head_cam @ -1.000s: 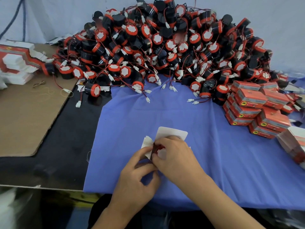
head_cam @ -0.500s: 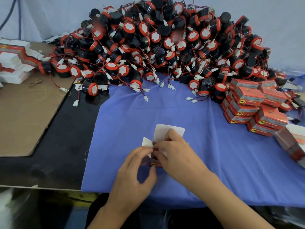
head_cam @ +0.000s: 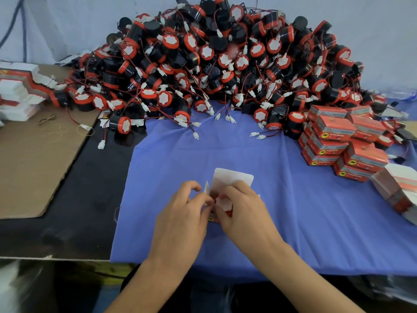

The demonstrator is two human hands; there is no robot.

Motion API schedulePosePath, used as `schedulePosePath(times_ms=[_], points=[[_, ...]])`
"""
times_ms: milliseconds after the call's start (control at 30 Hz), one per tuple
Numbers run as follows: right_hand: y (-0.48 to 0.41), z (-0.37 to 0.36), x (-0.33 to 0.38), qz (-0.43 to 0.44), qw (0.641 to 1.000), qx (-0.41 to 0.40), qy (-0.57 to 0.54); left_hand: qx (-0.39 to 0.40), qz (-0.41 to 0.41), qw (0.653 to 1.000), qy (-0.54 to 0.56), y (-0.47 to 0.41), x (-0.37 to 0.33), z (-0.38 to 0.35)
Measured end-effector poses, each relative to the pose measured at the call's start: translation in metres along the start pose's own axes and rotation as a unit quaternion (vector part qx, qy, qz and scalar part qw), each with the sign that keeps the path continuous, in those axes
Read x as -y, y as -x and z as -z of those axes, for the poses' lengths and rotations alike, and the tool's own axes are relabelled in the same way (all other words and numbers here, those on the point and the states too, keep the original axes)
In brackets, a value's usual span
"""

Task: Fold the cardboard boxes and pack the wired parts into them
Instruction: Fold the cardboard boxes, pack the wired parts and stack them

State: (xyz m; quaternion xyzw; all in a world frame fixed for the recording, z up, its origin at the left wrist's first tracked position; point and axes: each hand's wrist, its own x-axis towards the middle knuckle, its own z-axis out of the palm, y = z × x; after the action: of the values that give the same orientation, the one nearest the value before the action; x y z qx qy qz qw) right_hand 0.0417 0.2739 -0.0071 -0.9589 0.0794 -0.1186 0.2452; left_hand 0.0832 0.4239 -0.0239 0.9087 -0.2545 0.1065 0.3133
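Between left hand (head_cam: 180, 219) and right hand (head_cam: 244, 213), the box (head_cam: 233, 178) opens away.

One head-worn view looks forward and down from above the near edge of the table (head_cam: 79, 211), facing the wall (head_cam: 67, 23) behind its far edge. It sits close. The left hand (head_cam: 180, 213) and right hand (head_cam: 243, 213), both gripping a box (head_cam: 232, 179), lie low in the middle, with the forearms coming in from the bottom. The wide lens takes in the whole width. The cardboard (head_cam: 33, 166) is at the left edge, the cloth (head_cam: 293, 199) in the middle, the packed boxes (head_cam: 334, 136) at the right edge and the pile (head_cam: 225, 64) along the far edge. Straight lines bow toward the sides.
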Motion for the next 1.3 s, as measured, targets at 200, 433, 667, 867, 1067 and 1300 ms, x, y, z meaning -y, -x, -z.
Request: schedulePosePath(times_ms=[200,433,667,867,1067,1300], points=[[0.015,-0.005,-0.007,0.058,0.984,-0.102,0.133,0.025,-0.031,0.998,-0.055,-0.005,-0.004,-0.001],[0.023,-0.024,-0.024,0.046,0.991,-0.122,-0.032,0.041,-0.064,0.988,-0.134,-0.005,-0.002,-0.011],[0.032,-0.034,-0.034,0.049,0.972,-0.199,-0.118,0.038,-0.035,0.996,0.075,-0.001,0.002,-0.024],[0.031,-0.046,-0.04,-0.064,0.924,-0.246,-0.286,0.041,-0.033,0.986,0.157,0.004,0.017,-0.032],[0.03,-0.043,-0.041,-0.053,0.938,-0.215,-0.265,0.013,-0.044,0.986,0.16,0.002,0.014,-0.042],[0.025,-0.041,-0.044,-0.094,0.889,-0.188,-0.406,-0.008,0.023,0.959,0.283,-0.007,0.02,-0.046]])
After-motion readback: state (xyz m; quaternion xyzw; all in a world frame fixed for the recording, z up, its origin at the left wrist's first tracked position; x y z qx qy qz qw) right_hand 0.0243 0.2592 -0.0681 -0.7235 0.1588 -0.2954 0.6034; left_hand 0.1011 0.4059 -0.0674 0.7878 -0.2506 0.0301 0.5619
